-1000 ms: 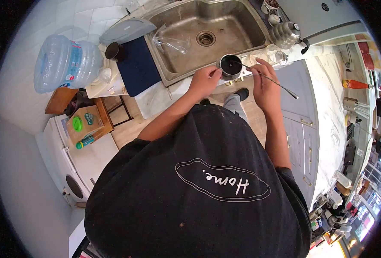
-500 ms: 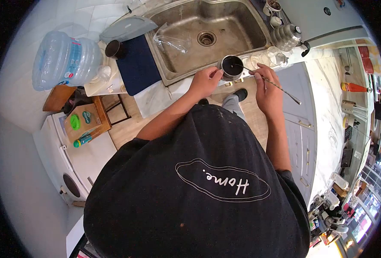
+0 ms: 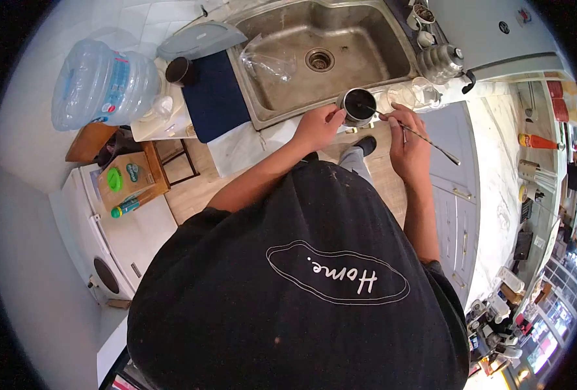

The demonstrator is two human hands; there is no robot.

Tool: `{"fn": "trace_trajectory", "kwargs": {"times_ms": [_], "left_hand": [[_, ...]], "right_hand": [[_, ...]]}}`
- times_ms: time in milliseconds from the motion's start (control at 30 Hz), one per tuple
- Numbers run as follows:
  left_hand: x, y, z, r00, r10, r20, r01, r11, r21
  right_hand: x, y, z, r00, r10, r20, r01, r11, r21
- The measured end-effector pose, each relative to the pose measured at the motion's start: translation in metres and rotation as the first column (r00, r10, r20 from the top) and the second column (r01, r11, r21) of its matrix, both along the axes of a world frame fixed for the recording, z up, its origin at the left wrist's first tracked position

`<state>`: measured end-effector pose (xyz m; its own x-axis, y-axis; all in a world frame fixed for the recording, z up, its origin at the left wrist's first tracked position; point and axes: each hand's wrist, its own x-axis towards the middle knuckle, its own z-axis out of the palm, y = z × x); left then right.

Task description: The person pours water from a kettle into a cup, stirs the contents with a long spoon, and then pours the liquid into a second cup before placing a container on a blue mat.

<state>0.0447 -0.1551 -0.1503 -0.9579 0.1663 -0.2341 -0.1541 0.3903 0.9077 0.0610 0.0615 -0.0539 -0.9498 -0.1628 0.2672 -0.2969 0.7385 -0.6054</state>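
A metal cup (image 3: 359, 106) with dark contents stands at the front rim of the steel sink (image 3: 269, 120). My left hand (image 3: 318, 127) is closed on the cup's left side, thumb and fingers pinched at its edge. Held between the fingers of my right hand (image 3: 410, 142) is a long twisted metal spoon (image 3: 439, 149), whose far end dips into the cup. Just right of the cup stand clear glasses (image 3: 424, 91).
A dark blue cloth (image 3: 218, 97), a dark cup (image 3: 181, 71) and a large water bottle (image 3: 103, 84) lie left of the sink. A clear plastic bag (image 3: 269, 62) is in the basin. A steel kettle (image 3: 440, 63) stands at the right.
The view has shifted slightly, so the sink and cup appear a little further right. The spoon's angle in the cup has changed slightly; both hands keep their holds.
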Motion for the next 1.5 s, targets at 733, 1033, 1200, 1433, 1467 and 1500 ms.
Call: {"fn": "trace_trajectory", "kwargs": {"times_ms": [733,1033,1200,1433,1467,1500], "left_hand": [[-0.004,-0.001,0.006,0.995,-0.050,0.082,0.057,0.994,-0.090],[-0.004,-0.001,0.001,0.997,-0.052,0.056,0.056,0.996,-0.072],[-0.005,-0.002,0.002,0.997,-0.059,0.043,0.062,0.995,-0.078],[-0.003,0.000,-0.005,0.999,-0.002,-0.033,0.001,0.999,-0.048],[-0.002,0.000,-0.010,0.997,0.021,-0.068,-0.023,0.999,-0.025],[-0.003,0.000,-0.010,0.998,0.019,-0.057,-0.020,1.000,-0.023]], "right_hand": [[-0.002,0.002,0.004,0.996,-0.084,0.002,0.084,0.996,0.012],[-0.005,-0.011,0.000,0.997,-0.068,-0.039,0.068,0.998,-0.009],[0.000,0.005,0.002,0.998,-0.057,-0.038,0.057,0.998,0.014],[-0.003,-0.009,0.001,1.000,-0.018,-0.016,0.017,1.000,-0.023],[-0.004,-0.008,0.002,0.999,-0.034,0.009,0.034,0.999,-0.020],[-0.003,-0.004,0.002,0.999,-0.042,0.010,0.042,0.999,-0.022]]}}
